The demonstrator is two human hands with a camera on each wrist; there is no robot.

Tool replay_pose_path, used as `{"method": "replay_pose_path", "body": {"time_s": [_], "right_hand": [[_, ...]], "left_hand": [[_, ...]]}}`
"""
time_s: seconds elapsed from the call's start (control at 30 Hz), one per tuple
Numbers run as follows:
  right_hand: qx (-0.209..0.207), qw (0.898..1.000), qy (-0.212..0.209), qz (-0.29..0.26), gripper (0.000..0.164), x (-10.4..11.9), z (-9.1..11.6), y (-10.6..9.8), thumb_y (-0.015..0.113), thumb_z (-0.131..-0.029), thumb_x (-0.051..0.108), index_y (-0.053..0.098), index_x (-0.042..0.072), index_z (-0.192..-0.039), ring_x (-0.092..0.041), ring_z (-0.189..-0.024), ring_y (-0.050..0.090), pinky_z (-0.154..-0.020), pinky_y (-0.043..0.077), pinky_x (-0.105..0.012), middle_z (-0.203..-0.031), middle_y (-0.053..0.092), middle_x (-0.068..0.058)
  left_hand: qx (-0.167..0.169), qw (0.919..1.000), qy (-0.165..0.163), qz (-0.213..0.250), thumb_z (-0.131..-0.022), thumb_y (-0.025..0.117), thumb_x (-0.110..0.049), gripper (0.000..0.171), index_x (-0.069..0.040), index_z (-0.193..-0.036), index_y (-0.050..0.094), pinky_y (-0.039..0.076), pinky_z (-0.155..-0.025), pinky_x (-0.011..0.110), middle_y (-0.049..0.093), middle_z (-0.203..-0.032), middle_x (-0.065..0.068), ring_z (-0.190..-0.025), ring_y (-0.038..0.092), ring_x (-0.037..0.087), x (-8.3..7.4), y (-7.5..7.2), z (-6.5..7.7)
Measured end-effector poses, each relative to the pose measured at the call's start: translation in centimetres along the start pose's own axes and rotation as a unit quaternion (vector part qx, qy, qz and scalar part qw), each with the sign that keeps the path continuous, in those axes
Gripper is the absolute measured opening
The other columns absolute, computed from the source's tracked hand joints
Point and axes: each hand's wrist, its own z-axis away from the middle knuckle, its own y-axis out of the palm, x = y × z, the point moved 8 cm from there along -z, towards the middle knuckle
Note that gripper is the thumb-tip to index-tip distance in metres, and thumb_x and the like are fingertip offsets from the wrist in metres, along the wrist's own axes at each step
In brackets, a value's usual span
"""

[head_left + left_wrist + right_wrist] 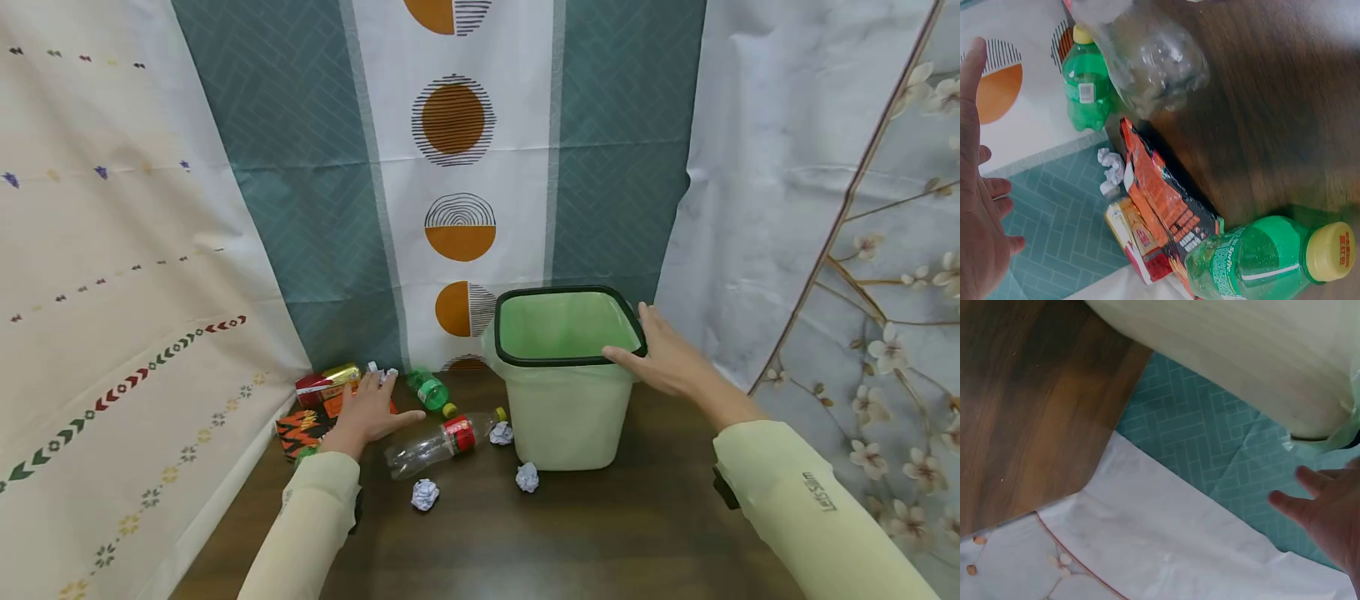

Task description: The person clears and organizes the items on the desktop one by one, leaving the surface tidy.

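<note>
My left hand (367, 412) is held with its fingers spread over the litter at the table's left. Under and beside it lie an orange-and-black snack packet (1163, 200), a red-and-gold can (1138, 237) and a green Sprite bottle (1266, 259) with a yellow cap. To its right are a clear plastic bottle (427, 448) with a red label and a small green bottle (427, 389). My right hand (663, 354) is at the right side of the pale green bin (566, 425), thumb and fingers straight, at its black rim (558, 362). A bag lines the bin.
Several crumpled paper balls lie about, one (425, 494) in front of the clear bottle and one (527, 477) by the bin's base. Patterned cloths (637, 150) hang behind the dark wooden table (480, 550) and along both sides.
</note>
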Motion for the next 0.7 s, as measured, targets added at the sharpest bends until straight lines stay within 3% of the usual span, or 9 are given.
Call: {"method": "replay_pose_path", "body": {"time_s": [0.13,0.23,0.53,0.7], "right_hand": [[0.035,0.999,0.035,-0.006,0.119,0.0,-0.5,0.6,0.042,-0.089,0.077,-0.017,-0.004,-0.152,-0.053,-0.144,0.007,-0.109,0.016,-0.068,-0.159,-0.008,-0.032],[0.047,0.998,0.033,-0.026,0.118,-0.1,-0.8,0.9,0.045,-0.091,0.074,-0.017,-0.006,-0.151,-0.055,-0.141,0.013,-0.108,0.021,-0.068,-0.158,-0.006,-0.034],[0.048,0.997,0.035,-0.059,0.114,-0.5,-0.9,1.2,0.05,-0.093,0.067,-0.017,-0.004,-0.153,-0.058,-0.139,0.016,-0.107,0.022,-0.07,-0.157,-0.002,-0.037],[0.047,0.996,0.039,-0.061,0.114,-0.6,-1.0,1.4,0.051,-0.092,0.067,-0.015,-0.004,-0.153,-0.058,-0.139,0.016,-0.106,0.022,-0.07,-0.157,-0.001,-0.038]], "left_hand": [[0.02,0.9996,0.003,0.018,-0.081,0.06,-0.074,0.106,-0.001,-0.153,0.032,0.007,-0.113,0.066,0.026,-0.156,0.028,-0.145,0.019,0.046,-1.0,0.4,0.0],[0.027,0.9989,0.003,0.037,-0.08,0.064,-0.071,0.104,-0.002,-0.152,0.035,0.01,-0.113,0.066,0.03,-0.155,0.027,-0.143,0.023,0.046,-1.7,1.0,-0.1],[0.068,0.9952,0.014,0.069,-0.081,0.072,-0.061,0.093,-0.005,-0.15,0.042,0.028,-0.11,0.061,0.045,-0.146,0.023,-0.135,0.04,0.044,-2.6,4.4,-0.4],[0.093,0.9916,0.0,0.091,-0.08,0.077,-0.054,0.087,-0.005,-0.146,0.047,0.034,-0.107,0.058,0.049,-0.144,0.022,-0.133,0.043,0.042,-2.7,6.5,0.0]]}}
